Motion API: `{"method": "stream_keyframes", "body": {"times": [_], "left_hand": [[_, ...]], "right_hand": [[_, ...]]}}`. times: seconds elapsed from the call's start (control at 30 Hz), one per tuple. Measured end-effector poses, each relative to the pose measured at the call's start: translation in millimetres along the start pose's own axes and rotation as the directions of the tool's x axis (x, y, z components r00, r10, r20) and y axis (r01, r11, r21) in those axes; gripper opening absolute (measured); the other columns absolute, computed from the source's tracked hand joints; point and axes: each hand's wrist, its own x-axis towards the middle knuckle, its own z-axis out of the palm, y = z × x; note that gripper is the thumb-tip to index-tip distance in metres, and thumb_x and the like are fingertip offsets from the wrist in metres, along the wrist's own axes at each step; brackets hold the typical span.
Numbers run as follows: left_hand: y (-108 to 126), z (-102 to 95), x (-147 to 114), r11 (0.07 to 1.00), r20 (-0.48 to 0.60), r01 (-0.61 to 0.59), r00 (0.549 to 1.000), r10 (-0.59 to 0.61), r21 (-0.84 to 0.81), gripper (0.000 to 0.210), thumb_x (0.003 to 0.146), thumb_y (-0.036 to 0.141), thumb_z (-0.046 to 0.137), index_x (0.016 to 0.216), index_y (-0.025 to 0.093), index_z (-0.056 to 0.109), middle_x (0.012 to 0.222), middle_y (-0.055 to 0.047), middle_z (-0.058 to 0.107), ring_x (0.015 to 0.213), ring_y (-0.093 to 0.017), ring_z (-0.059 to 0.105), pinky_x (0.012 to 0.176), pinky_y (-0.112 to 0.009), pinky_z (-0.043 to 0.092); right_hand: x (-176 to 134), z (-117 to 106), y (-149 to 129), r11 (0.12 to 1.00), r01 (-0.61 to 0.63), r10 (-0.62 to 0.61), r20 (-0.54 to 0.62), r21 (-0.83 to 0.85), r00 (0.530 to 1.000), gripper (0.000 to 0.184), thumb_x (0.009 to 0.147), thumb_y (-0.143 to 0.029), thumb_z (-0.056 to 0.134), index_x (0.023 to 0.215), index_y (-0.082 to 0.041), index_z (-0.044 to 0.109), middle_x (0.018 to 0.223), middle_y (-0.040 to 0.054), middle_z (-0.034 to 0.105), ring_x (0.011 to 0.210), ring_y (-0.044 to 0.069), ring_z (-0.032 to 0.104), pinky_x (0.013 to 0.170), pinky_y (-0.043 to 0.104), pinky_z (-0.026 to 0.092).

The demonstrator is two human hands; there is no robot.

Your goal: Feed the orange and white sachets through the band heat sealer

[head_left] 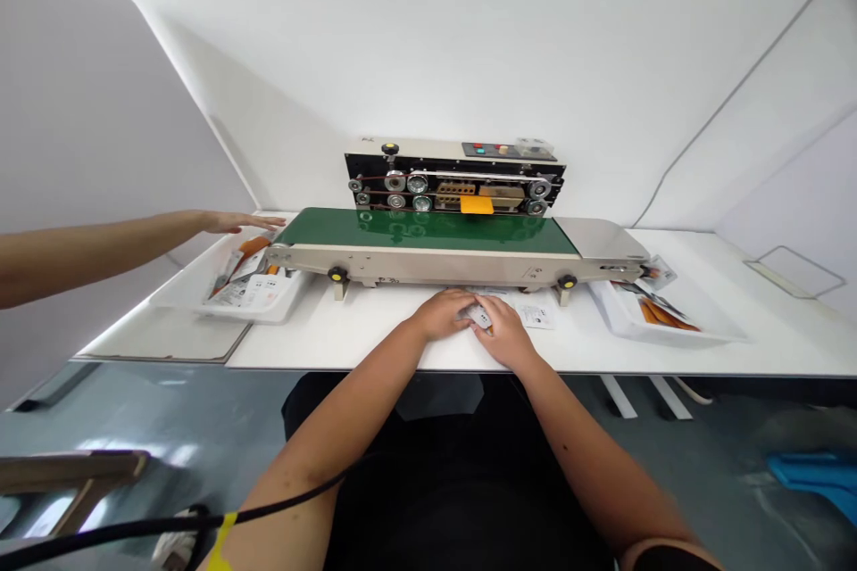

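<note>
At the table's front edge, my left hand [447, 314] and my right hand [506, 332] meet around a small printed packet [478, 314], grey-white with a bit of orange. Both hands have their fingers curled against it, and they cover much of it. Just beyond my right hand lies a flat white printed packet [536, 314]. Behind my hands stands a band sealing machine [455, 152] with a green conveyor belt [435, 232]. An orange pouch [477, 205] sticks out from its sealing jaws over the belt.
A white bin [274, 312] with printed packets stands under the belt's left end; another person's hand [241, 221] reaches over it. A second white bin [710, 335] with orange packets is at the right end. A black cable [287, 507] crosses my left arm.
</note>
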Motion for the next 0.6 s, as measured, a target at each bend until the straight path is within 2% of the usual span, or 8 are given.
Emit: {"method": "stream_keyframes", "body": {"times": [0.13, 0.2, 0.27, 0.37, 0.47, 0.6], "left_hand": [[6.6, -4.4, -0.2, 0.966, 0.003, 0.186, 0.982, -0.19, 0.18, 0.069, 0.085, 0.045, 0.077, 0.146, 0.02, 0.058, 0.151, -0.016, 0.058, 0.14, -0.039, 0.053, 0.12, -0.056, 0.038], [7.8, -5.6, -0.7, 0.949, 0.006, 0.236, 0.97, -0.243, 0.208, 0.072, 0.086, 0.05, 0.075, 0.148, 0.021, 0.055, 0.151, -0.014, 0.059, 0.138, -0.037, 0.056, 0.118, -0.053, 0.041], [5.9, -6.3, -1.6, 0.943, -0.025, 0.258, 0.966, -0.259, 0.209, 0.064, 0.089, 0.047, 0.073, 0.146, 0.023, 0.057, 0.148, -0.01, 0.062, 0.134, -0.033, 0.06, 0.115, -0.046, 0.046], [-0.8, -6.8, -2.8, 0.95, -0.09, 0.225, 0.973, -0.211, 0.216, 0.041, 0.095, 0.039, 0.068, 0.133, 0.023, 0.068, 0.134, -0.007, 0.071, 0.123, -0.027, 0.067, 0.106, -0.038, 0.053], [-4.5, -7.5, -2.8, 0.962, -0.205, 0.138, 0.975, -0.089, 0.237, 0.027, 0.104, 0.035, 0.055, 0.116, 0.021, 0.075, 0.12, -0.007, 0.077, 0.11, -0.024, 0.071, 0.098, -0.036, 0.056], [4.5, -12.6, -2.1, 0.978, -0.43, 0.048, 0.902, 0.044, 0.201, 0.032, 0.109, 0.032, 0.044, 0.11, 0.019, 0.073, 0.112, -0.009, 0.074, 0.105, -0.021, 0.069, 0.094, -0.034, 0.056]], "right_hand": [[2.1, -0.8, -1.4, 0.996, -0.022, 0.032, 0.114, -0.086, 0.993, 0.058, 0.093, -0.031, 0.059, 0.15, -0.019, 0.052, 0.139, 0.0143, 0.061, 0.13, 0.033, 0.054, 0.116, 0.054, 0.039], [1.3, -1.4, -2.8, 0.994, -0.04, 0.054, 0.133, -0.105, 0.99, 0.057, 0.094, -0.031, 0.058, 0.15, -0.02, 0.052, 0.142, 0.0135, 0.06, 0.133, 0.032, 0.052, 0.119, 0.053, 0.035], [0.5, -1.6, -3.5, 0.992, -0.065, 0.08, 0.138, -0.111, 0.987, 0.057, 0.095, -0.031, 0.056, 0.151, -0.021, 0.05, 0.145, 0.0128, 0.059, 0.137, 0.032, 0.05, 0.122, 0.054, 0.03], [0.2, -0.3, -2.6, 0.99, -0.091, 0.105, 0.129, -0.105, 0.986, 0.057, 0.094, -0.03, 0.056, 0.15, -0.022, 0.051, 0.144, 0.0126, 0.059, 0.138, 0.032, 0.049, 0.123, 0.057, 0.026], [0.8, 2.8, 0.3, 0.99, -0.103, 0.11, 0.073, -0.096, 0.991, 0.057, 0.091, -0.03, 0.059, 0.147, -0.021, 0.055, 0.141, 0.0135, 0.061, 0.139, 0.034, 0.048, 0.122, 0.059, 0.029], [5.0, 4.8, 2.5, 0.994, -0.097, 0.091, -0.096, -0.057, 0.991, 0.057, 0.088, -0.03, 0.062, 0.143, -0.018, 0.058, 0.144, 0.015, 0.059, 0.144, 0.038, 0.041, 0.121, 0.059, 0.032]]}}
